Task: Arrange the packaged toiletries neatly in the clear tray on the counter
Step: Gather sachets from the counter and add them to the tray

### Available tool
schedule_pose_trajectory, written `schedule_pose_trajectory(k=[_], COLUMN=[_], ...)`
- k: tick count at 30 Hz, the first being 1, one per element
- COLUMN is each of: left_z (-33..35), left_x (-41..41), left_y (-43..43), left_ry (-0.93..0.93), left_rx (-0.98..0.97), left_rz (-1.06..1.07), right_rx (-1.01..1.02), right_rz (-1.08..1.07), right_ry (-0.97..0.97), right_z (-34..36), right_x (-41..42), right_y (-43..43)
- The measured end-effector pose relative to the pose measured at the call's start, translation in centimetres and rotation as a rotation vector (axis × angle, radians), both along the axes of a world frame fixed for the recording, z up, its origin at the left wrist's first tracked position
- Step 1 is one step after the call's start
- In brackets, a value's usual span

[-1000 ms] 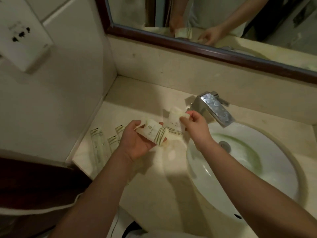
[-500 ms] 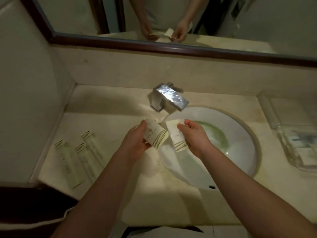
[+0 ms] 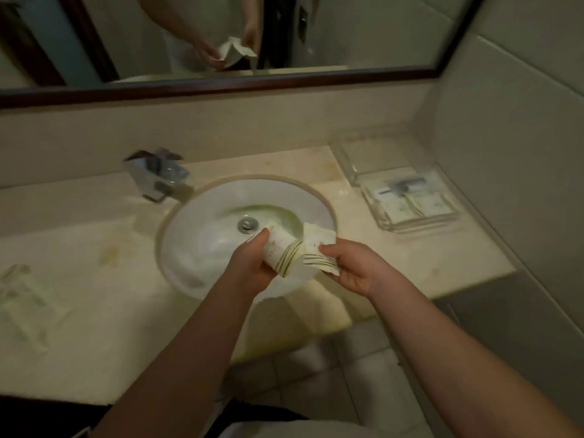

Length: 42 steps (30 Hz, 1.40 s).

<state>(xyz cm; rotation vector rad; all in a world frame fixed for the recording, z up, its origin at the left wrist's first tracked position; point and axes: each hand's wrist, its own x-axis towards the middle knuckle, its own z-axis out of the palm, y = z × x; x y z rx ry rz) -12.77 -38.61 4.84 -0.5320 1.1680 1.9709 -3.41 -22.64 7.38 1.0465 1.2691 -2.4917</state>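
Observation:
My left hand [image 3: 249, 270] grips a small white toiletry packet [image 3: 282, 251] with green stripes. My right hand [image 3: 354, 268] grips a second, similar striped packet [image 3: 317, 246]. Both packets hang side by side, almost touching, over the front of the sink basin [image 3: 202, 235]. The clear tray [image 3: 407, 197] lies on the counter at the right, near the wall, with several flat white packets lying in its front part. More long packets [image 3: 22, 298] lie blurred on the counter at the far left.
A chrome tap [image 3: 156, 175] stands behind the basin on the left. A framed mirror [image 3: 221, 82] runs along the back wall. The counter ends at a tiled wall [image 3: 512, 153] on the right; floor tiles [image 3: 331, 374] show below its front edge.
Both hands with their packets have moved rightwards from the left counter to over the basin. The view has swung right, bringing the clear tray fully into sight.

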Motion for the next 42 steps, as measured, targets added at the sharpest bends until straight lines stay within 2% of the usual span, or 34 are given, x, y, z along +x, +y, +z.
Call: schedule_pose_trajectory(k=[3,7,10,14,17,22,25,28,32,37,40,42], left_z=[0.3,-0.4,-0.4,-0.3,-0.9,-1.7,-1.7,-1.4,-1.3,-1.9,-2.6,-3.1], left_x=[3.4,5.6,5.9,5.2,3.7,1.5,0.2,-0.8,-2.2,-3.5,-3.5,-3.3], left_y=[4.5,9.2,12.6,16.9,20.2,25.0,27.6,29.3,31.5,34.2,35.2,35.6], left_ry=[-0.061,0.035,0.058,0.090,0.100,0.171,0.224,0.185,0.219,0.316,0.487,0.551], left_rx=[-0.021,-0.220,-0.265,-0.275,-0.291,-0.390,-0.371,-0.336,-0.390,-0.565,-0.845,-0.958], left_rz=[-0.034,-0.037,-0.047,-0.095,-0.104,-0.162,-0.136,-0.092,-0.057,0.027,0.016,0.005], right_rx=[0.055,0.102,0.137,0.081,0.118,0.252,0.357,0.437,0.504,0.424,0.553,0.676], right_rz=[-0.036,-0.037,-0.085,-0.117,-0.118,-0.031,0.008,-0.002,-0.109,-0.214,-0.156,-0.107], right_ry=[-0.001,-0.044,-0.094,-0.148,-0.135,-0.143,-0.149,-0.165,-0.151,-0.100,-0.161,-0.192], right_z=[-0.1,0.1,-0.5,-1.7,-2.1,-1.4,-1.7,-1.7,-1.4,-2.1,-2.8,-3.6], right_x=[4.4,8.5,9.3,9.0,8.3,7.5,6.2,5.1,3.0,0.1,-1.7,-2.9], right_y=[3.8,8.0,11.4,15.5,18.9,25.1,28.6,31.2,34.3,37.6,39.3,40.4])
